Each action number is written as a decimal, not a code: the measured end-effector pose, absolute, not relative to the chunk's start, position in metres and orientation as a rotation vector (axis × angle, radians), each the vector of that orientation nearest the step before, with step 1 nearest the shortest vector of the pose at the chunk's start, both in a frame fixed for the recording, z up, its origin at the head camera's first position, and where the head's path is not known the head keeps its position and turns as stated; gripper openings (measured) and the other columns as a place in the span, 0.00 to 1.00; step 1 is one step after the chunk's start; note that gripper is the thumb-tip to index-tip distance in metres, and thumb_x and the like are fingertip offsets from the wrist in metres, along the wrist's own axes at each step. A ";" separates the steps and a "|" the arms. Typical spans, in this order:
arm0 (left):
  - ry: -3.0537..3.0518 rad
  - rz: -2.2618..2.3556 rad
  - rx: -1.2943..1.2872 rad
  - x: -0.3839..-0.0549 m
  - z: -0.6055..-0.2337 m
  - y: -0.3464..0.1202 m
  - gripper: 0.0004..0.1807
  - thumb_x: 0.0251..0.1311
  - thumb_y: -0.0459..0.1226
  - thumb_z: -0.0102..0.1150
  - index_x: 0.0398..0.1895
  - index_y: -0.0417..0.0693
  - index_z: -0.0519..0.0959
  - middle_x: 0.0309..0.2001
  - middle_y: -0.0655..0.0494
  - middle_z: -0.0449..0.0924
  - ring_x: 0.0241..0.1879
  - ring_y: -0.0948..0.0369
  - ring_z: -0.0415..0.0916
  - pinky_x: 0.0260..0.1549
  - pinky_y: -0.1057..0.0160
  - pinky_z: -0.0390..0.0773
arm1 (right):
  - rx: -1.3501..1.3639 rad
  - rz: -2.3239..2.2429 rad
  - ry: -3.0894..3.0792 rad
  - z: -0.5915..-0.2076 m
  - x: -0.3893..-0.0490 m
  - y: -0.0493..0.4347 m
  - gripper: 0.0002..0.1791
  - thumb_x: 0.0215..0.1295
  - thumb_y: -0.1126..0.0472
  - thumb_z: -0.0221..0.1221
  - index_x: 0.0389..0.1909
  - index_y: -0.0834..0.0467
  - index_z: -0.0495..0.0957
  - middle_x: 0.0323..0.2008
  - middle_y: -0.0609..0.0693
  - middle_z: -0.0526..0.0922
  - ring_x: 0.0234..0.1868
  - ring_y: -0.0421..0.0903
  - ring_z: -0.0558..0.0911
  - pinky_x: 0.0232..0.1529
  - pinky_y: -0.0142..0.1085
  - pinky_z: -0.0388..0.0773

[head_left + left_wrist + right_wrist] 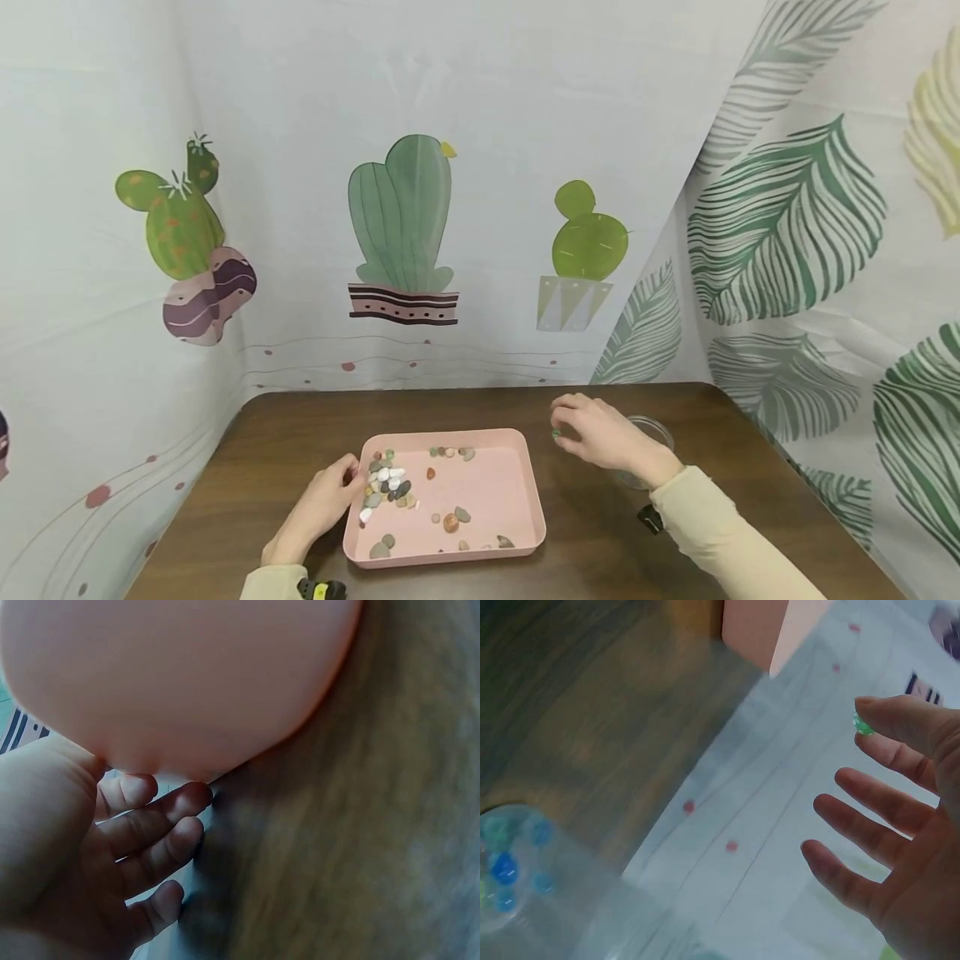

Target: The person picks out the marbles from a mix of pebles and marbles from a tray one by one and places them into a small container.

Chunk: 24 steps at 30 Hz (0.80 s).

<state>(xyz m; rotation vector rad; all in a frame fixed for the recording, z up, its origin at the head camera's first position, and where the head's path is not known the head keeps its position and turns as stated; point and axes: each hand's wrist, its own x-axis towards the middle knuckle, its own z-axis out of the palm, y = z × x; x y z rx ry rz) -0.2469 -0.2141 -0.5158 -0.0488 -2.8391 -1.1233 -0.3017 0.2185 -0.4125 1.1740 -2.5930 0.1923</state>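
Right hand (600,432) pinching a green bead (863,724) over the worktop (592,533), near its far edge, between pink tray (487,492) and clear jar (658,432)! Pebbles (386,479) dot the tray; blue beads (505,868) sit in the jar. Left hand (324,502) touches the tray's left edge, gripping or not, can't tell.

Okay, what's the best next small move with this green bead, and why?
Probably ease the right grip sideways over the jar: it pinches the green bead between tray and jar, and blue and greenish beads show inside the jar, while the tray appears to hold mostly stones.
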 end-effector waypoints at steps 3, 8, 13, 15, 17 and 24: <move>-2.839 -1.125 -0.046 -0.246 -0.515 -0.215 0.07 0.63 0.35 0.56 0.28 0.50 0.69 0.20 0.59 0.65 0.22 0.62 0.63 0.21 0.65 0.60 | 1.127 0.248 -2.617 -0.414 -0.303 0.233 0.07 0.59 0.58 0.67 0.35 0.52 0.78 0.50 0.54 0.79 0.47 0.52 0.79 0.41 0.49 0.75; -2.843 -1.119 -0.038 -0.247 -0.516 -0.214 0.07 0.63 0.36 0.56 0.28 0.50 0.69 0.21 0.59 0.66 0.23 0.62 0.63 0.21 0.64 0.61 | 1.013 0.317 -2.648 -0.416 -0.304 0.258 0.07 0.59 0.59 0.67 0.34 0.53 0.78 0.50 0.55 0.78 0.48 0.53 0.79 0.43 0.47 0.76; -2.841 -1.129 -0.050 -0.247 -0.514 -0.214 0.07 0.63 0.35 0.56 0.28 0.50 0.69 0.21 0.59 0.66 0.23 0.62 0.63 0.23 0.64 0.61 | 0.923 0.396 -2.669 -0.414 -0.301 0.283 0.07 0.58 0.61 0.68 0.33 0.52 0.78 0.51 0.58 0.78 0.47 0.54 0.80 0.40 0.45 0.76; -2.836 -1.137 -0.056 -0.247 -0.513 -0.213 0.08 0.62 0.34 0.56 0.28 0.50 0.69 0.21 0.59 0.66 0.23 0.62 0.63 0.23 0.64 0.61 | 0.910 0.416 -2.666 -0.412 -0.300 0.293 0.07 0.58 0.62 0.68 0.33 0.53 0.78 0.50 0.58 0.79 0.46 0.55 0.81 0.39 0.46 0.76; -2.829 -1.142 -0.066 -0.247 -0.513 -0.213 0.08 0.63 0.34 0.56 0.27 0.50 0.69 0.21 0.59 0.66 0.23 0.62 0.63 0.22 0.64 0.61 | 0.890 0.433 -2.658 -0.412 -0.298 0.301 0.07 0.57 0.63 0.68 0.33 0.54 0.78 0.49 0.58 0.79 0.47 0.57 0.80 0.41 0.48 0.76; -2.829 -1.148 -0.061 -0.246 -0.511 -0.214 0.07 0.63 0.34 0.56 0.28 0.50 0.69 0.21 0.59 0.66 0.23 0.62 0.63 0.22 0.64 0.61 | 0.810 0.473 -2.691 -0.421 -0.301 0.325 0.08 0.56 0.65 0.68 0.33 0.55 0.77 0.46 0.58 0.79 0.47 0.58 0.79 0.44 0.52 0.74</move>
